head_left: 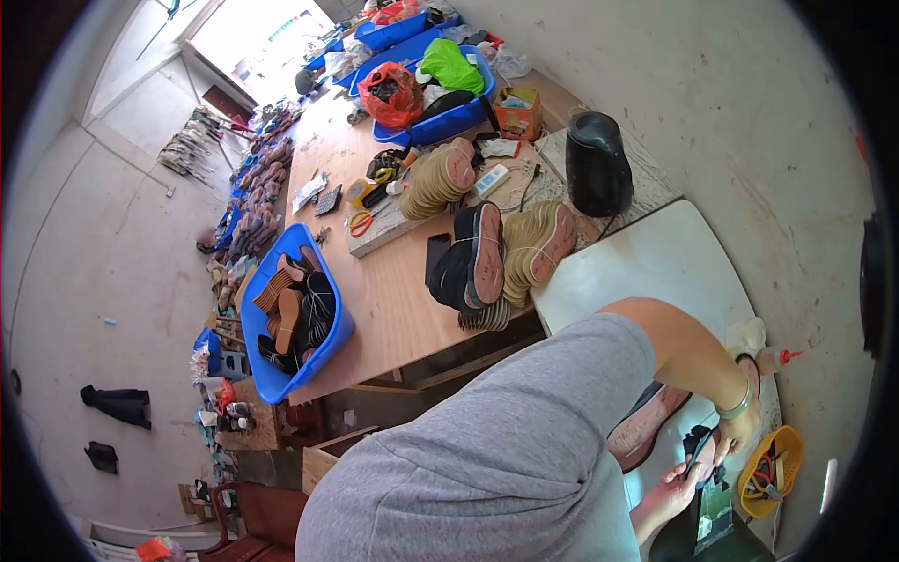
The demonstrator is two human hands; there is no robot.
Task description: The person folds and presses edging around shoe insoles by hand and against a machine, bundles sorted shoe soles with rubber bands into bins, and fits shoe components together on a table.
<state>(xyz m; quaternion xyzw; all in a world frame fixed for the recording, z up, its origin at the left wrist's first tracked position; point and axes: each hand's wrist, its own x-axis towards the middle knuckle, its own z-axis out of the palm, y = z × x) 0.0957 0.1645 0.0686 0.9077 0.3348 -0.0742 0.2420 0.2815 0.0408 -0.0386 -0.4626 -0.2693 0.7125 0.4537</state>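
Note:
My left hand (737, 433), with a band at the wrist, reaches down over the white tabletop, fingers closed on a shoe piece with a pinkish sole and black straps (697, 440). My right hand (667, 494) comes in from below, its fingers bent around the near side of the same piece. The fingers hide much of it. Under my left forearm lies a pink shoe sole with a dark rim (648, 429), partly covered by the arm. A dark machine-like object with a shiny panel (715, 515) stands just below the hands.
A yellow basket of tools (773, 471) and a red-tipped bottle (775, 359) flank the hands. Bundled soles (538, 245), a black jug-like container (597, 164) and scissors (361, 222) lie farther off. A blue bin (343, 330) holds shoe parts.

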